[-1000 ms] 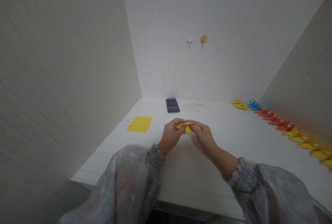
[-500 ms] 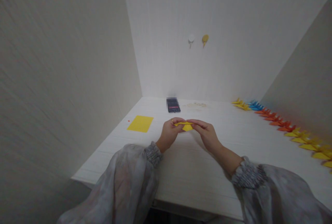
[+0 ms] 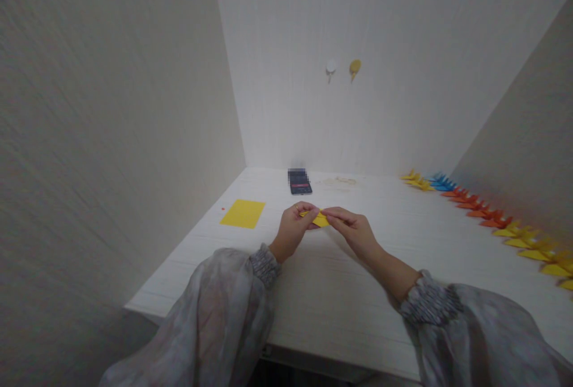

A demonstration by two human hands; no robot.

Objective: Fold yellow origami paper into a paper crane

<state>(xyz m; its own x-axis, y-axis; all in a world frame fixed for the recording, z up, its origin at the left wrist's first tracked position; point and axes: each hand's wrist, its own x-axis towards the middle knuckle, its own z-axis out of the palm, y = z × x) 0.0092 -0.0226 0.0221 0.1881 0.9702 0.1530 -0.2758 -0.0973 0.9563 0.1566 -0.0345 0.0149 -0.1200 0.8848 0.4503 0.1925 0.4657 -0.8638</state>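
and here we are at the pale counter (image 3: 331, 309), its top finely streaked, pushed up to a white back wall (image 3: 286, 46) in a tight corner, a grey left wall (image 3: 111, 106) on one side and a darker right wall (image 3: 532, 112) on the other. two hooks hang up there, one white (image 3: 330, 66), one gold (image 3: 355, 66), side by side.

down to the action, over the middle of the counter: the small folded paper (image 3: 321, 221), bright yellow, sits between the two hands! the left hand (image 3: 292, 224), a ring on one finger, grips it from the left, thumb on top; the right hand (image 3: 356, 232) comes in narrow, fingertips pinched together at its right end.

over on the left lies a flat yellow sheet (image 3: 243, 214), a tiny red scrap (image 3: 222, 209) just beside it. a dark phone (image 3: 300, 187) rests near the back wall, its upper part pixelated, with tan marks (image 3: 339, 181) on the counter to its right.

and along the right side, what a line-up: folded paper figures (image 3: 492, 220) in yellow, blue, orange-red, then yellow again, running out towards the picture's edge.
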